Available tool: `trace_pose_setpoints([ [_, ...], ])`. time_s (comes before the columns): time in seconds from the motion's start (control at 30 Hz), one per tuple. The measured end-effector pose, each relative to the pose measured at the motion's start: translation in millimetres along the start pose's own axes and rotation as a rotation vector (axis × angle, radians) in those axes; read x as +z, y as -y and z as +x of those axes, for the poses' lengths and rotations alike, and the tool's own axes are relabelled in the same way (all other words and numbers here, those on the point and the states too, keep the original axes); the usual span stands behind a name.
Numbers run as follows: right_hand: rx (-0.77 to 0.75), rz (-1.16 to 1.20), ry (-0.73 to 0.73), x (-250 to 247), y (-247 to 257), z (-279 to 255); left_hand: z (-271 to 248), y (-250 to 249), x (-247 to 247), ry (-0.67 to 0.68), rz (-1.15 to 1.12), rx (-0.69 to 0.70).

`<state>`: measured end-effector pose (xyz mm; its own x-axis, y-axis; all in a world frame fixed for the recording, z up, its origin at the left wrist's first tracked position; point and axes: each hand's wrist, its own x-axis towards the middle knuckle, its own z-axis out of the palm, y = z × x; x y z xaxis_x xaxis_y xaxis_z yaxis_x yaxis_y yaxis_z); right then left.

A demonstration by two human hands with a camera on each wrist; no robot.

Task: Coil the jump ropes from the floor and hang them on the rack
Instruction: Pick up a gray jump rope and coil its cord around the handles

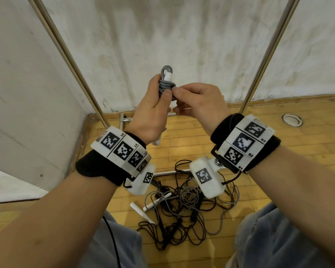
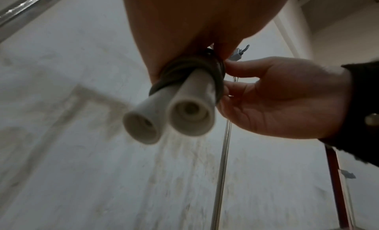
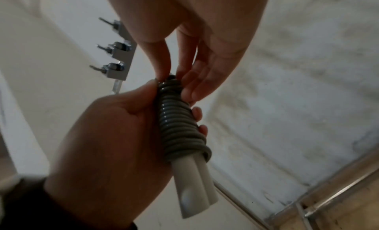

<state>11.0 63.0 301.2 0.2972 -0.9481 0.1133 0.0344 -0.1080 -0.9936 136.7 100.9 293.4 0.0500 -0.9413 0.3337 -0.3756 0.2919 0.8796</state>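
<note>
A grey jump rope (image 1: 166,85) is wound in tight turns round its two white handles (image 2: 170,115). My left hand (image 1: 153,111) grips this bundle upright at chest height; the handle ends stick out below the palm (image 3: 190,194). My right hand (image 1: 193,101) pinches the top turns of the grey coil (image 3: 176,120) between thumb and forefinger. A small grey loop stands above the wraps. More jump ropes (image 1: 182,213), grey and dark brown with white and black handles, lie tangled on the wooden floor between my knees.
Two metal rack uprights (image 1: 72,60) (image 1: 267,60) rise left and right of my hands against a stained white wall. The rack's base bars (image 1: 124,118) lie on the floor. A round floor fitting (image 1: 291,120) sits at the right. Wall hooks (image 3: 116,60) show in the right wrist view.
</note>
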Motion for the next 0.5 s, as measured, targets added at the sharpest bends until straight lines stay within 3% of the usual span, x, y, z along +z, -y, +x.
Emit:
trace_pose_setpoints([
  [0.2, 0.011, -0.107, -0.085, 4, -4, 5, 0, 8, 3, -0.002, 0.081, 0.081],
  [0.5, 0.039, -0.149, -0.126, -7, -9, 19, 6, 4, 14, -0.086, 0.162, 0.013],
])
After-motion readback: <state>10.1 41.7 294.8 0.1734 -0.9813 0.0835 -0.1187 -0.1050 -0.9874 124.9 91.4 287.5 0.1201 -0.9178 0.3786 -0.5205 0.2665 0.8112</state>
